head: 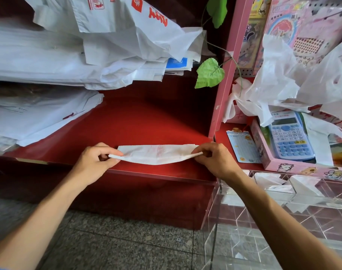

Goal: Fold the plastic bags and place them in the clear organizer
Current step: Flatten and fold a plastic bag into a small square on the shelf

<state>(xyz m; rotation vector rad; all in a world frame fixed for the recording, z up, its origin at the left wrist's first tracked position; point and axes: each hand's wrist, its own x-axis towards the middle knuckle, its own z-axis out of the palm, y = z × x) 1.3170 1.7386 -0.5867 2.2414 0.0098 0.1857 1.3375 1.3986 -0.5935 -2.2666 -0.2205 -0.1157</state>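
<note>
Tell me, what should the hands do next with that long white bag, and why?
Probably fold it end to end. The left hand and right hand each pinch one end of the plastic bag, which is a long narrow strip on the red shelf. It looks too long for the compartments of the clear organizer, where small folded bags already sit.

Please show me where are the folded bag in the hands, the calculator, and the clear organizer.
folded bag [156, 155]: head view, middle of the white strip.
calculator [290, 136]: head view, on its keypad.
clear organizer [244, 221]: head view, on a transparent wall, lower right.
</note>
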